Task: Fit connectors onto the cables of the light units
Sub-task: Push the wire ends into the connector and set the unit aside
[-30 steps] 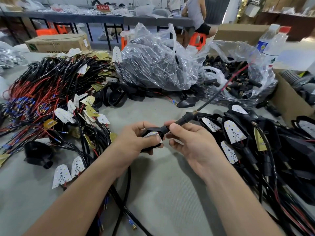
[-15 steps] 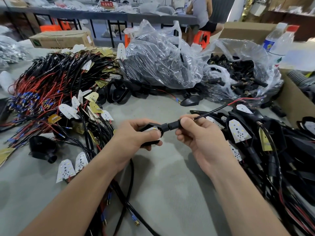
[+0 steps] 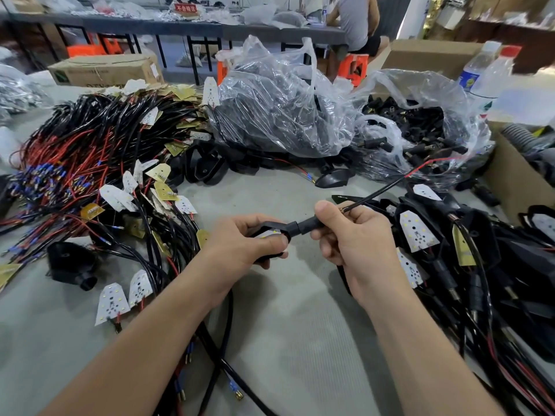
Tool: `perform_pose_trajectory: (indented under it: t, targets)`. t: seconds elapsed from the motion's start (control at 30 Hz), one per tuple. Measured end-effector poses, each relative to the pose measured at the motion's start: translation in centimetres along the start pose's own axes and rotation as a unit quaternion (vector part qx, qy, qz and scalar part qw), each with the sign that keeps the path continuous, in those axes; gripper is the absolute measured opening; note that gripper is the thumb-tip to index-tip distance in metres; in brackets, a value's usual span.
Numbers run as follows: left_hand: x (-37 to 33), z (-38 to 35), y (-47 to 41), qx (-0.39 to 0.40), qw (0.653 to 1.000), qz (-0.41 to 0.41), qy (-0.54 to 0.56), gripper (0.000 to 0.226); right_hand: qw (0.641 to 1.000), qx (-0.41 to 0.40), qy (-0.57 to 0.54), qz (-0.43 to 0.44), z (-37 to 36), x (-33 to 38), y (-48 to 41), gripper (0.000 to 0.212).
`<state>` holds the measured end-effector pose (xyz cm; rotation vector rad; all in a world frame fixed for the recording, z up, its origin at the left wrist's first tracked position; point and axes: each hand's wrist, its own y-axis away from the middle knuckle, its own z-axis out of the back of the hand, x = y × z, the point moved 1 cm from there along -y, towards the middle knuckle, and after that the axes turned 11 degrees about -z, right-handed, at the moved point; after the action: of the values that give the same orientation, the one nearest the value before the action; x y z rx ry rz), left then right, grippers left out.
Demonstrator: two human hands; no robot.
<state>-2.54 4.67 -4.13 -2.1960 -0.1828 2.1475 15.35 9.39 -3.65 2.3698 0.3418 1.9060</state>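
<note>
**Connector butted against the unit, cable trailing off to the right**

Over the bare desk (image 3: 300, 340) nearest me, my left hand (image 3: 240, 244) has its grip curled round the unit (image 3: 271, 226), bracing the black housing, I judge, so it cannot slide away. My right hand (image 3: 357, 250) has its grip pinched on the connector (image 3: 303, 226), thumb on top, seemingly to press it home. The connector touches the unit end to end. Its long axis runs left to right, rising slightly at the right, with the wide end facing the unit. The cable (image 3: 375, 193) leaves past my right thumb and points up and away to the right, ending in red wire. Further off, the left pile (image 3: 90, 163) of wired boards and the right pile (image 3: 480, 250) of housed units sit within reach. Farthest back, an open bag (image 3: 414, 127) holds loose connectors.
</note>
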Motion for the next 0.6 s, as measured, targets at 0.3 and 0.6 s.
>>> perform_pose_trajectory:
  t: [0.3, 0.6]
  targets:
    - [-0.8, -0.6, 0.5, 0.047, 0.998, 0.02, 0.026, 0.019, 0.999, -0.036, -0.015, 0.031, -0.4, 0.0, 0.3, 0.034]
    - [-0.7, -0.3, 0.5, 0.03, 0.999, 0.016, 0.037, 0.016, 0.998, -0.026, -0.029, 0.045, -1.2, -0.6, 0.5, 0.027]
